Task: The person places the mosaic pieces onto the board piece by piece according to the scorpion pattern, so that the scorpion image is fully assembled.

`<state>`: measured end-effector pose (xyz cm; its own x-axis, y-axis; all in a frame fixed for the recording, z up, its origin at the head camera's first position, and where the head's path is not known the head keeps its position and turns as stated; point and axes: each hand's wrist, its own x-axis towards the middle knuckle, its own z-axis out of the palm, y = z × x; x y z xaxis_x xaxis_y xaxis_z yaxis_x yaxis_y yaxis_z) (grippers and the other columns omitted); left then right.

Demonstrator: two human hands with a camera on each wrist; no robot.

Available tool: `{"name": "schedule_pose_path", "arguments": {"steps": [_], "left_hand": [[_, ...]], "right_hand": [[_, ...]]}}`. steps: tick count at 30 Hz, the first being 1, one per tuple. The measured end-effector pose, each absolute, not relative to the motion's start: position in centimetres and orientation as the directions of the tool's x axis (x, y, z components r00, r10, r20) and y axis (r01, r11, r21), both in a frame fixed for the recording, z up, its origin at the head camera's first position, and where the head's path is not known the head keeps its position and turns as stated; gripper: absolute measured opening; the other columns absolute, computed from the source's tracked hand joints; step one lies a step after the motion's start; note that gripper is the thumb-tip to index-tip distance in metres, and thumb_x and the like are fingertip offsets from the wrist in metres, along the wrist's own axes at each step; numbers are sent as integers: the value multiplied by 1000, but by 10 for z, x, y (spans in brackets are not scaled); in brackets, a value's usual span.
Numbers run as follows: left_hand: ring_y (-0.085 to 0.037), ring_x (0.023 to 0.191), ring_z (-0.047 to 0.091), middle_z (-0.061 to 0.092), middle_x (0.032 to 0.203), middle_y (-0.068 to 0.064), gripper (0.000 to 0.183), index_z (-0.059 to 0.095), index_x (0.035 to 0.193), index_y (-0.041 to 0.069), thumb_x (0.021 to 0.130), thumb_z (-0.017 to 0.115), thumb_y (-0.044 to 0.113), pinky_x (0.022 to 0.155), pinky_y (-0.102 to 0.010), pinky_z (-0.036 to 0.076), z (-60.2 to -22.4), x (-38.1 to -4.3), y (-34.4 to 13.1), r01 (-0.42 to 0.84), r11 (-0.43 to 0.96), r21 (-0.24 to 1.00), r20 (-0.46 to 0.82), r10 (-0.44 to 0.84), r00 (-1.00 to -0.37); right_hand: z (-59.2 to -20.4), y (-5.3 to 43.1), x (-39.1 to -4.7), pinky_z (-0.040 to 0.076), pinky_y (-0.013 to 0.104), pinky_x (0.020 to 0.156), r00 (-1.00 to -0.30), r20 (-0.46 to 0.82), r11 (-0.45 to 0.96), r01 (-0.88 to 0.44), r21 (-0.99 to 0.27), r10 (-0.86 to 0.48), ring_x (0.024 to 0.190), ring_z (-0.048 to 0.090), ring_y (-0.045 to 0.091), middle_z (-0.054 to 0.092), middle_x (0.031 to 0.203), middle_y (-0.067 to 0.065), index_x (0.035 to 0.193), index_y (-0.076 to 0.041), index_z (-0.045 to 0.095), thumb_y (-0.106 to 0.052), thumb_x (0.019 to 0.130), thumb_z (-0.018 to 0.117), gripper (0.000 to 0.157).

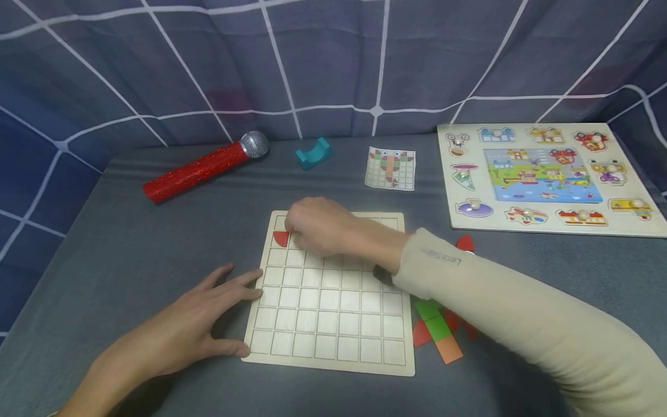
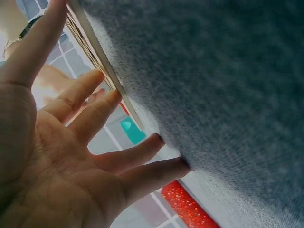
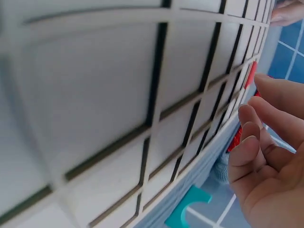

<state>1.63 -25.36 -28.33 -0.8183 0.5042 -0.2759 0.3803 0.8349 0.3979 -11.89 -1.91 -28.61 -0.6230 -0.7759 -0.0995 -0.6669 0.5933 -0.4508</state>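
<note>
A pale wooden grid board (image 1: 318, 341) lies flat on the table, with a red quarter-circle piece (image 1: 281, 238) in a cell near its upper left. Over the upper cells my right hand (image 1: 323, 226) has its fingers curled, the tips close beside that red piece. In the right wrist view, thumb and index fingertips come near the red piece (image 3: 251, 75), and nothing shows between them. My left hand (image 1: 195, 324) is spread along the board's left side, fingers and thumb touching the edge. From the left wrist, the fingers (image 2: 92, 116) look extended against that edge.
Red, green and orange pieces (image 1: 438, 327) lie right of the board, partly under the right sleeve (image 1: 484, 289). Behind are a red microphone (image 1: 198, 172), a teal curved block (image 1: 314, 153) and a patterned card (image 1: 390, 168). A knobbed picture puzzle (image 1: 547, 211) lies at back right.
</note>
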Motion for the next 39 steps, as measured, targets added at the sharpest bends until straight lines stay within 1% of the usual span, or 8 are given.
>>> {"name": "schedule_pose_path", "arguments": {"steps": [3,6,7,15,20,26,33,39], "left_hand": [[-48,139,26,33,157,8,77,57,136,29,69,81,59,96,-69,34,-283,16,-253,353,845,401,-300,486,-821],[-47,140,25,32,158,7,77,57,136,30,68,83,56,98,-67,34,-283,17,-252,340,851,400,-313,475,-822],[-47,140,25,31,158,6,77,57,136,30,68,83,56,98,-67,34,-283,17,-252,338,852,399,-315,474,-822],[-49,140,23,29,160,3,80,52,141,27,71,82,53,96,-69,33,-282,17,-258,383,823,419,-296,523,-799],[-47,142,20,28,160,4,83,52,141,30,68,88,44,98,-69,31,-281,16,-258,346,836,425,-345,503,-792],[-45,143,19,26,160,8,83,51,141,33,67,90,38,96,-69,33,-280,17,-256,335,850,406,-368,488,-791],[-45,143,20,27,159,9,84,52,140,32,66,91,34,96,-69,34,-279,18,-255,345,844,410,-352,495,-794],[-45,143,20,26,160,10,83,52,140,32,67,91,34,96,-69,33,-279,19,-255,342,843,414,-357,496,-792]], "right_hand": [[-283,-9,-118,45,27,76,-631,-97,593,-650,-475,-769,86,59,13,65,83,-3,91,-8,75,-7,90,63,12],[-279,6,-117,44,33,94,-643,-98,594,-624,-508,-759,105,61,17,69,109,3,117,-7,72,-12,92,65,26],[-278,11,-116,44,34,93,-645,-98,592,-616,-520,-758,102,61,18,69,107,3,118,-7,71,-13,92,65,28],[-278,78,-102,48,34,78,-709,22,553,-569,-608,-705,85,60,13,66,96,0,110,-8,74,-13,86,71,25],[-280,119,-90,47,34,71,-747,4,593,-531,-606,-665,77,56,11,65,95,-4,111,-10,74,-12,87,72,24],[-287,160,-75,47,31,69,-774,-20,637,-506,-581,-633,78,54,8,64,96,-8,109,-18,74,-11,87,76,24],[-294,177,-65,45,26,64,-783,-44,651,-483,-585,-620,71,51,6,63,97,-11,116,-20,73,-12,87,76,31],[-295,173,-62,45,28,66,-772,-47,643,-493,-587,-634,75,52,6,61,98,-10,115,-18,73,-13,87,76,29]]}}
